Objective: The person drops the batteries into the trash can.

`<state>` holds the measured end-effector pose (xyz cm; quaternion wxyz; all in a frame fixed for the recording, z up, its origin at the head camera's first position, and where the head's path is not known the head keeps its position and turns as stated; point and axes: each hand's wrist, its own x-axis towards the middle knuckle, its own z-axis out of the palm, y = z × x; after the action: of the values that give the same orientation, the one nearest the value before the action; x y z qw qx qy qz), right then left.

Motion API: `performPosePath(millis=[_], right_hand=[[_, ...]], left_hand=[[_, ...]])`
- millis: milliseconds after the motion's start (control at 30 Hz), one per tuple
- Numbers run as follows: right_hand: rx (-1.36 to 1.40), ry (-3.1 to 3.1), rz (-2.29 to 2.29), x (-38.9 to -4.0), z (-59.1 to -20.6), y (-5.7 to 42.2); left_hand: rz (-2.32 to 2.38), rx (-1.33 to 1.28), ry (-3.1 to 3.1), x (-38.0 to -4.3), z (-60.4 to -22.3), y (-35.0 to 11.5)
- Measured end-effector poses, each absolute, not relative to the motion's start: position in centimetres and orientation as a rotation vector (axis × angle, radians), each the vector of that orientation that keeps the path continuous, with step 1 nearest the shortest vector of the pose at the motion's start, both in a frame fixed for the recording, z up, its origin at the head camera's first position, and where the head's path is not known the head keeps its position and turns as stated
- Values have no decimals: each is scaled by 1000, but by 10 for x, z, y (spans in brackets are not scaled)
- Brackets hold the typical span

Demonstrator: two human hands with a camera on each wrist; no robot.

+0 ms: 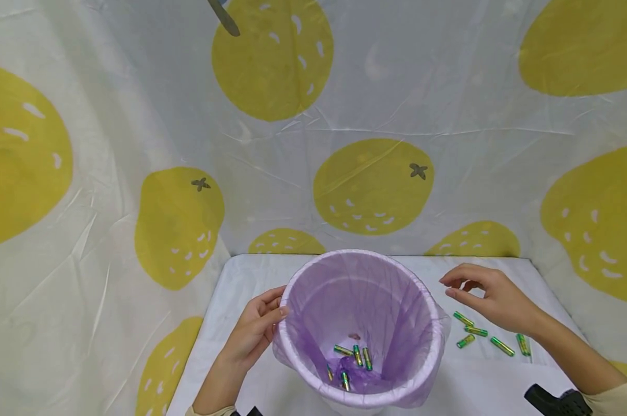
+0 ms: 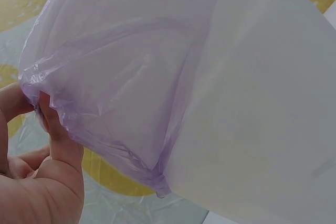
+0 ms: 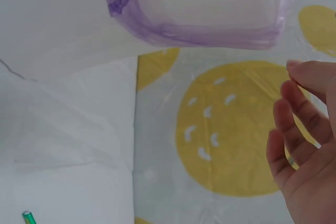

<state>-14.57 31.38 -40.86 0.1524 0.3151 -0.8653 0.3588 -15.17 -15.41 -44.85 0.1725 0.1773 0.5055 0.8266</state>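
A white trash bin [image 1: 357, 401] lined with a thin purple plastic bag [image 1: 362, 294] stands before me. My left hand [image 1: 256, 329] grips the bin's left rim through the bag, the thumb over the edge. In the left wrist view, fingers [image 2: 55, 124] reach under the bag's gathered hem. Inside the bin lie several green-and-gold batteries [image 1: 358, 355]. To the right of the bin my right hand [image 1: 495, 297] hovers over the table, its fingers loosely bent and holding nothing. Several more batteries [image 1: 502, 346] lie below it on the table, one partly behind the wrist.
A white sheet covers the table [image 1: 480, 387]. Around it hangs a pale curtain [image 1: 272, 185] printed with big yellow fruit, close behind the bin and on both sides. Dark wrist straps [image 1: 558, 401] show at the lower edge of the head view.
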Motion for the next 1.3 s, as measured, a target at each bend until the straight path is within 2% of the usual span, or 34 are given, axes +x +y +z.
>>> performPosePath(millis=[533, 1300], right_hand=[[747, -2563, 988, -135, -455, 338], [507, -2684, 1040, -141, -504, 363]], left_hand=[[2350, 513, 1411, -151, -450, -153], [2349, 528, 1414, -152, -449, -154]])
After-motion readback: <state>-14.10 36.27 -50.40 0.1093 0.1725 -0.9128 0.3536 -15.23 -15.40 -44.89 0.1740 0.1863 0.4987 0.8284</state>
